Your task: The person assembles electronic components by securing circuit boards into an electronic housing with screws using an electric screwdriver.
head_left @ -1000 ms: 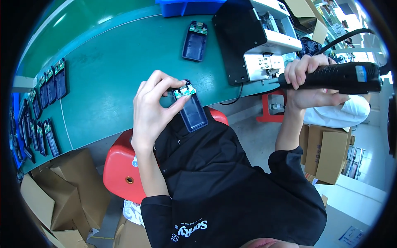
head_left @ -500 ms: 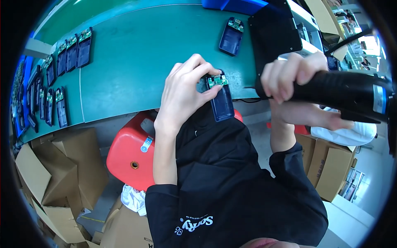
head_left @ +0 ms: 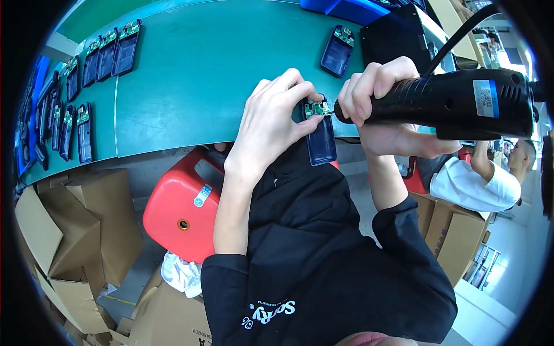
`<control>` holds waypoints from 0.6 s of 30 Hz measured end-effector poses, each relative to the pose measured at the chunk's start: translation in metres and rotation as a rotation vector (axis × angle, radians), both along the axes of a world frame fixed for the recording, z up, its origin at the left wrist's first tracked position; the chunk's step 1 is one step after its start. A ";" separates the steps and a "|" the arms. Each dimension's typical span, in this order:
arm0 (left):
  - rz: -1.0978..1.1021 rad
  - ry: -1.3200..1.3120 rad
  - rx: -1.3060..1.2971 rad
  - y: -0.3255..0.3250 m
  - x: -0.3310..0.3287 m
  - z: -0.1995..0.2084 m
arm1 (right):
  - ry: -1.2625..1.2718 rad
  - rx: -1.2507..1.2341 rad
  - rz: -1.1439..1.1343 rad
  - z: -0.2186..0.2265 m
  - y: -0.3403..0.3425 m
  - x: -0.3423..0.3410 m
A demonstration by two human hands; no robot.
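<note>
Pinching the dark blue casing (head_left: 321,149) at its green circuit board (head_left: 315,110) end, the left hand (head_left: 276,121) had its grip nearly closed, thumb and fingertips on the piece, which sat over the near edge of the bench (head_left: 225,81). Right hand's (head_left: 378,106) grip was wrapped round a black power driver (head_left: 430,101) at 3 o'clock from the casing, bit at the board's right side, contact too small to tell. Another open casing (head_left: 336,55) lay at 12 o'clock, a row of casings (head_left: 124,51) at 10, a red stool (head_left: 173,202) at 8.
</note>
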State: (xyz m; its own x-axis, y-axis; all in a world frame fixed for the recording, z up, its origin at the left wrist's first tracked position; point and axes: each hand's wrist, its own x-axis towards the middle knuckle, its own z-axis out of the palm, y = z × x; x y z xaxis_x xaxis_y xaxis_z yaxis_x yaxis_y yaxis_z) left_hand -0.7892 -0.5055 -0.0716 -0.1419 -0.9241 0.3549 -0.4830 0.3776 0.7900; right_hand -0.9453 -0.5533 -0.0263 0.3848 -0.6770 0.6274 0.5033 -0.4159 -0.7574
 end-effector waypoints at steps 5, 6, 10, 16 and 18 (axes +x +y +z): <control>0.010 -0.008 -0.014 0.000 -0.002 0.000 | 0.004 0.001 -0.014 -0.002 0.000 0.002; 0.009 -0.012 -0.009 0.000 -0.002 0.001 | -0.001 0.012 -0.021 -0.003 0.000 0.002; 0.009 -0.023 0.007 0.000 -0.002 0.002 | -0.006 0.000 -0.036 -0.007 0.000 0.002; 0.020 -0.001 -0.048 0.000 -0.002 0.000 | 0.003 0.002 -0.043 -0.006 0.001 0.003; 0.009 0.026 -0.034 -0.001 -0.003 -0.001 | 0.005 0.003 -0.053 -0.007 0.001 0.003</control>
State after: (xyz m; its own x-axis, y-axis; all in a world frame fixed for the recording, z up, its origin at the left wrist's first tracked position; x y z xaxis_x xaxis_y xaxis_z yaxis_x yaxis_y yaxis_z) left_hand -0.7919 -0.5061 -0.0730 -0.1238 -0.9127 0.3894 -0.4661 0.3999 0.7892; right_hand -0.9426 -0.5524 -0.0330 0.3512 -0.6982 0.6239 0.4767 -0.4401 -0.7609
